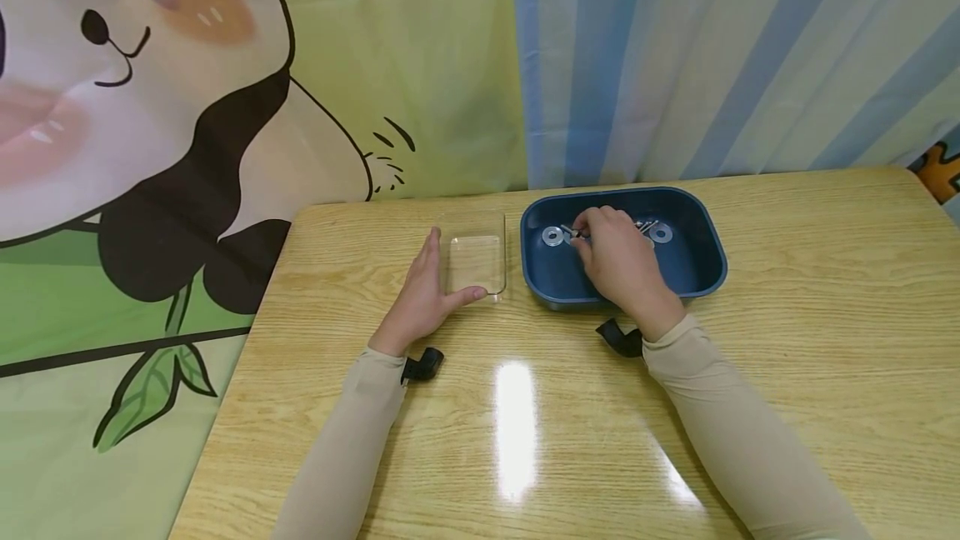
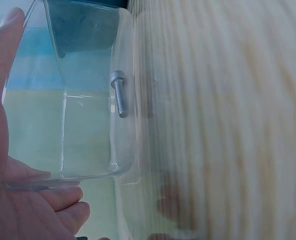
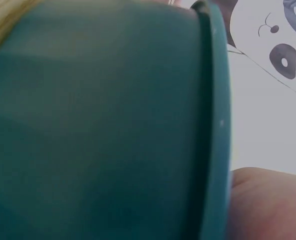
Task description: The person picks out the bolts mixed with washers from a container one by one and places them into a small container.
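My left hand (image 1: 420, 298) rests against a clear plastic box (image 1: 477, 265), its straight fingers along the left side and the thumb along the front. A silver socket head screw (image 2: 119, 94) lies inside that box, seen in the left wrist view. My right hand (image 1: 621, 261) reaches into a dark blue tub (image 1: 716, 273), thumb and forefinger pinching at a small metal screw (image 1: 567, 231) near its left end. Flat washers (image 1: 552, 236) lie beside the fingertips. More screws (image 1: 647, 227) and another washer (image 1: 661, 232) show right of the hand, which hides part of the tub's floor.
Both containers stand side by side near the back edge of a wood-grain table (image 1: 825, 315). Behind it hangs a printed cloth (image 1: 442, 65) with a panda and blue stripes. In the right wrist view the tub's outer wall (image 3: 113, 125) fills most of the frame.
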Available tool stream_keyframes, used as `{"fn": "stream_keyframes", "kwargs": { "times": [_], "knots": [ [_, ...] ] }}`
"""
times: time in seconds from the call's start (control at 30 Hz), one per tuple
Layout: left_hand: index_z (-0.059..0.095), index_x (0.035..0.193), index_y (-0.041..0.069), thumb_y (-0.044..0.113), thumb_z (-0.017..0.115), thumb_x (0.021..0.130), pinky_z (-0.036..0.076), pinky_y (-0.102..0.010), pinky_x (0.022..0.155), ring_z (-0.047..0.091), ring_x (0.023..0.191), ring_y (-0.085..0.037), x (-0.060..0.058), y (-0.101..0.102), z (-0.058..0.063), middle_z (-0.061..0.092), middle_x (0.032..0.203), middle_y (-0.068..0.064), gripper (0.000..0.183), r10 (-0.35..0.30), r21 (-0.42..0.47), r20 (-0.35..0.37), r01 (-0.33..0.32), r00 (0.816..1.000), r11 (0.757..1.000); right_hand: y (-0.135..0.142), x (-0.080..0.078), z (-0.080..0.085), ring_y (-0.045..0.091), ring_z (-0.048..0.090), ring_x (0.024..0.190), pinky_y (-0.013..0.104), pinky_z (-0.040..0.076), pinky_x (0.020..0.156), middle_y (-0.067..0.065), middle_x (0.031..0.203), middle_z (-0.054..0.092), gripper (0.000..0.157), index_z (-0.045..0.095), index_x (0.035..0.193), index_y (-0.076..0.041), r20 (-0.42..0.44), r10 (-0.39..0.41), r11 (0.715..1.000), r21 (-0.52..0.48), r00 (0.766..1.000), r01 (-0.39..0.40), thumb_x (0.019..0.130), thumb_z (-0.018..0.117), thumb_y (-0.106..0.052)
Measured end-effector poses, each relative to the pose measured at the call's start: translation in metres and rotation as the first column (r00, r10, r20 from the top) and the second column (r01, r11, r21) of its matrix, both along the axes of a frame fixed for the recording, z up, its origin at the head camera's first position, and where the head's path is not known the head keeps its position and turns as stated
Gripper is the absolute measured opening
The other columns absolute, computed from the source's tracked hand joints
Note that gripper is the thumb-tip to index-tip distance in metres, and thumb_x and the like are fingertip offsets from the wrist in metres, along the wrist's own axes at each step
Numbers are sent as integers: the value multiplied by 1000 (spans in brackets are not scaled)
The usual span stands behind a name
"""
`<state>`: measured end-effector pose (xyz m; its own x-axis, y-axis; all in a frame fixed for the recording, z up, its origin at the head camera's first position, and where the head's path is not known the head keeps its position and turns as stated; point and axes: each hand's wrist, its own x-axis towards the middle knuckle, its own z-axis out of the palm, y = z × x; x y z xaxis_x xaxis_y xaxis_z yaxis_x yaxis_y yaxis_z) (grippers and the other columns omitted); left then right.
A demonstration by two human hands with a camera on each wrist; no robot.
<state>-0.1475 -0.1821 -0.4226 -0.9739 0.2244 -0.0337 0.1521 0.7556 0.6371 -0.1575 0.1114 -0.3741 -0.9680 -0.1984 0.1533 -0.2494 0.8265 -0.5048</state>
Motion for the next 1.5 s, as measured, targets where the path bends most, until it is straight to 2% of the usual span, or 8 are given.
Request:
{"fn": "stream_keyframes", "kwargs": {
  "times": [0.37,0.6,0.73,0.97,1.23,1.5],
  "knots": [
    [-6,162,8,66,71,82,17,-52,121,5,153,-32,0,0,1,0,168,-16,125,4,-1,-2,-4,1000,1000,-12,9,0,33,56,101,45,51,82,16,108,62,22,64,116,2,-32,47,999,-18,998,-48,98,68,-11],
    [-10,161,13,66,71,82,16,-52,121,5,153,-32,0,0,-1,0,168,-17,125,6,-5,1,-6,1000,1000,-19,12,0,31,57,102,44,52,81,15,108,63,21,65,114,0,-46,61,998,-18,997,-62,97,69,-11],
    [-8,162,11,67,70,82,16,-51,121,6,153,-32,0,1,-1,0,168,-17,125,12,-3,1,-12,1000,1000,-24,14,-1,31,57,100,43,52,81,15,107,63,21,65,114,0,-53,77,997,-24,996,-78,97,68,-12],
    [-9,162,13,68,69,82,16,-51,121,4,154,-31,0,1,0,-1,168,-16,124,11,-1,15,-11,1000,1000,-36,16,5,29,57,99,42,52,79,13,105,63,21,65,112,-2,-96,98,994,-32,991,-101,97,70,-14],
    [-7,162,9,64,71,84,17,-52,120,5,153,-31,0,1,1,-1,168,-16,123,10,3,12,-10,1000,1000,-53,18,8,29,56,96,40,52,75,12,105,63,19,66,111,-2,-93,145,989,-6,985,-146,97,70,-13],
    [-6,161,7,63,72,83,18,-51,120,6,153,-32,0,1,1,0,168,-15,124,9,-6,12,-9,1000,1000,-68,20,2,26,56,93,39,53,73,10,102,62,17,67,109,-4,-64,168,986,7,984,-168,96,71,-14]
  ]
}}
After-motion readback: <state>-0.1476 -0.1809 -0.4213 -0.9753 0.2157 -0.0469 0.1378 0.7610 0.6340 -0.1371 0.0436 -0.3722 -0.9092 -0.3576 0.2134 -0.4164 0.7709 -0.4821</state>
